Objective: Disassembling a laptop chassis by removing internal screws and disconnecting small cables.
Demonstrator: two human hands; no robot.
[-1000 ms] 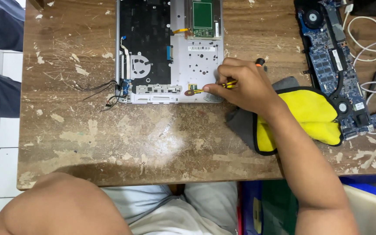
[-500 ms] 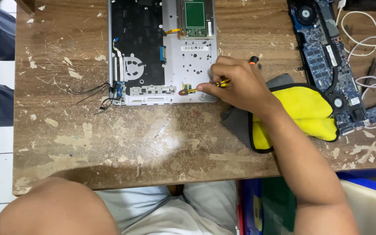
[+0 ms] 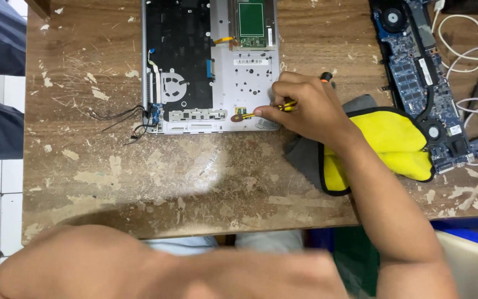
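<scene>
The right hand (image 3: 311, 108) is closed around a small screwdriver (image 3: 289, 104) with a yellow shaft and a black cap at the back end, pinched between thumb and fingertips, its tip pointing left onto the lower right part of an opened laptop base (image 3: 211, 66). That silver base lies at the far edge of the worn wooden table (image 3: 156, 171), a little left of the middle, with its inside facing up: the black underside of the keyboard fills its left half, a round fan cut-out sits below that, and a green trackpad board (image 3: 252, 22) lies at the top right with a short orange ribbon beside it. Just at the screwdriver's tip, near the base's near edge, lies a small brownish flex piece (image 3: 243, 115) with a gold-coloured patch. Thin black wires (image 3: 128, 119) trail from the base's near left corner onto the wood. The right forearm runs from the near right edge across a yellow cloth (image 3: 388, 144) with black edging, which lies right of the base on a grey piece of fabric. Beyond it, toward the far right corner, lies a long blue motherboard (image 3: 421, 77) with two fans, and white cables (image 3: 466, 39) loop beside it. The left hand is not seen as such; a blurred bare arm (image 3: 139, 266) crosses the near edge, so its grip cannot be told.
</scene>
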